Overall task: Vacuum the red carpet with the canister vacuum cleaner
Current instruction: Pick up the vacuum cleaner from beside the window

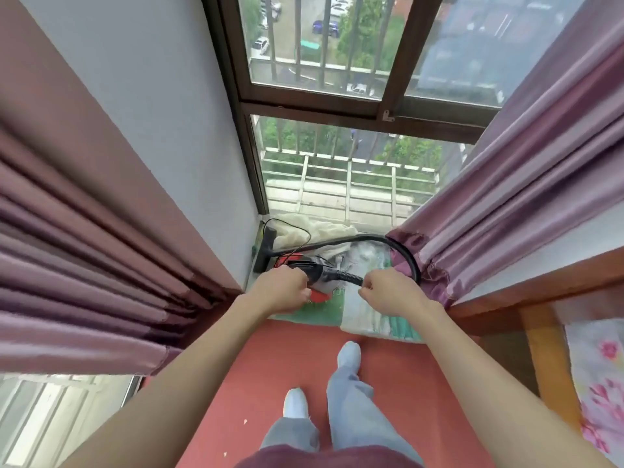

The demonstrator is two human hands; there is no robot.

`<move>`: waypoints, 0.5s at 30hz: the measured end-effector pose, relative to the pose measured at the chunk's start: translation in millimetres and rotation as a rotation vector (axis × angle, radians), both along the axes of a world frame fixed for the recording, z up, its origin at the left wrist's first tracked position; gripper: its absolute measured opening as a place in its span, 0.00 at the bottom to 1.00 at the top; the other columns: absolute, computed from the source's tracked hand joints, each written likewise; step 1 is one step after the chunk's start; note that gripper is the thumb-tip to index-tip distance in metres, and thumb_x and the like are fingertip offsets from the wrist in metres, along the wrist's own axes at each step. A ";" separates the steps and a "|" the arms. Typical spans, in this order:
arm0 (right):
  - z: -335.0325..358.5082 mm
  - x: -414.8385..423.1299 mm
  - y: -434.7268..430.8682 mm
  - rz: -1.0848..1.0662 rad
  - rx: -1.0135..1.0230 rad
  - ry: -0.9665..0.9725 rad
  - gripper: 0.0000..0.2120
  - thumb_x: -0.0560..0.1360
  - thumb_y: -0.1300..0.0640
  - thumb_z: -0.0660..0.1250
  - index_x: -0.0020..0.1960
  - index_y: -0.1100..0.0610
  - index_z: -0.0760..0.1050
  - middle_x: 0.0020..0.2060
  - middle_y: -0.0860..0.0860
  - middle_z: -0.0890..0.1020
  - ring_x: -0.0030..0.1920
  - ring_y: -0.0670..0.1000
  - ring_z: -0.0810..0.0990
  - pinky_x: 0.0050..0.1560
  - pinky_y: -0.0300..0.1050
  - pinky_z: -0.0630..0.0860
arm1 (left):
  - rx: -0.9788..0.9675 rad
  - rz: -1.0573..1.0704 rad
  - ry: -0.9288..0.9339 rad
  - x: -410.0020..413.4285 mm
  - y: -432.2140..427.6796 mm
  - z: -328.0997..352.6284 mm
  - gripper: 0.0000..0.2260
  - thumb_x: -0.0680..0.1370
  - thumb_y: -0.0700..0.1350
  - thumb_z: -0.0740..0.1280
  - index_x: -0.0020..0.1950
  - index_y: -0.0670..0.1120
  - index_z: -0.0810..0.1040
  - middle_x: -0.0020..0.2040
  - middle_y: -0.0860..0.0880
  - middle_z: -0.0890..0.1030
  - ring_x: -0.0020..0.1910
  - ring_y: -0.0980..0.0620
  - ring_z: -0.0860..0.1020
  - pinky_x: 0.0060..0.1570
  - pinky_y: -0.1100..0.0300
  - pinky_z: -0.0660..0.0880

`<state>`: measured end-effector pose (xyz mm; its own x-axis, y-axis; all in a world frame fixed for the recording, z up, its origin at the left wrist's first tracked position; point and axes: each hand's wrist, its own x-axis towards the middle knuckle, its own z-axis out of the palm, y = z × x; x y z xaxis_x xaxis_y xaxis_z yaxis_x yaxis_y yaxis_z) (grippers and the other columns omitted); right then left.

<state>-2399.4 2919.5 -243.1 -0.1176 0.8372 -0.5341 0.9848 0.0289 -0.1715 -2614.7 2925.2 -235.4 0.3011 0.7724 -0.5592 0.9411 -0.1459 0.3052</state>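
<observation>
Pulling risks snag: fingers of left hand curl round vacuum, right hand grips hose; hose loops behind curtain, cord tangled beside.

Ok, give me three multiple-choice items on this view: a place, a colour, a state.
1. Where does the floor nozzle stand?
A) on the red carpet
B) in the alcove corner by the left wall
C) on the bed
2. What colour is the hose?
A) black
B) white
C) red
3. What is the right hand doing?
A) hanging open
B) gripping the hose
C) pulling the curtain
Answers:
1 B: it leans upright against that wall.
2 A: it is black along its whole loop.
3 B: it is curled round the ribbed end.
</observation>
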 end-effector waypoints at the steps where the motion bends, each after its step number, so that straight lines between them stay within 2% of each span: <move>1: -4.6 2.1 13.9 0.010 -0.019 -0.005 0.14 0.77 0.54 0.58 0.36 0.59 0.72 0.32 0.52 0.74 0.35 0.56 0.74 0.33 0.46 0.68 | -0.019 0.022 0.000 0.8 10.3 -2.7 0.12 0.81 0.48 0.60 0.48 0.41 0.79 0.49 0.41 0.82 0.50 0.40 0.80 0.47 0.52 0.76; 3: -14.2 7.4 43.9 0.025 -0.034 -0.001 0.15 0.77 0.55 0.58 0.32 0.57 0.65 0.29 0.51 0.69 0.31 0.54 0.69 0.29 0.44 0.63 | -0.047 0.076 -0.016 3.3 32.0 -11.0 0.13 0.80 0.48 0.60 0.48 0.40 0.79 0.49 0.41 0.83 0.49 0.41 0.80 0.47 0.53 0.76; 5: -22.5 10.1 76.0 0.061 -0.030 0.008 0.15 0.77 0.55 0.57 0.32 0.55 0.62 0.29 0.51 0.69 0.31 0.53 0.68 0.29 0.44 0.61 | -0.061 0.156 -0.070 2.5 54.0 -17.5 0.14 0.80 0.48 0.61 0.48 0.39 0.81 0.49 0.42 0.84 0.50 0.41 0.80 0.49 0.51 0.78; 10: -45.9 -7.3 132.5 0.197 -0.049 0.018 0.12 0.78 0.55 0.57 0.37 0.57 0.69 0.35 0.52 0.74 0.40 0.56 0.75 0.35 0.46 0.68 | -0.142 0.354 -0.120 -12.0 93.6 -44.0 0.13 0.77 0.45 0.62 0.45 0.39 0.82 0.44 0.42 0.86 0.46 0.42 0.83 0.50 0.49 0.79; 13: -67.9 -25.4 154.4 0.271 -0.083 0.046 0.12 0.78 0.54 0.56 0.38 0.57 0.68 0.34 0.53 0.72 0.38 0.57 0.73 0.38 0.46 0.70 | -0.186 0.412 -0.080 -28.5 109.0 -71.3 0.12 0.75 0.46 0.62 0.42 0.39 0.81 0.40 0.43 0.85 0.42 0.42 0.81 0.49 0.48 0.80; 15: -91.6 -35.5 166.3 0.301 -0.110 0.050 0.11 0.78 0.55 0.56 0.39 0.57 0.68 0.36 0.53 0.72 0.39 0.57 0.74 0.37 0.46 0.68 | -0.214 0.429 -0.061 -37.4 119.9 -94.0 0.10 0.72 0.48 0.60 0.38 0.44 0.76 0.37 0.45 0.82 0.36 0.45 0.77 0.48 0.47 0.78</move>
<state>-2434.8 3085.7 -334.7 -0.3794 0.6984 -0.6069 0.9251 0.2958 -0.2380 -2652.1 3045.2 -329.5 0.0179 0.7040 -0.7100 0.8821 0.3232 0.3427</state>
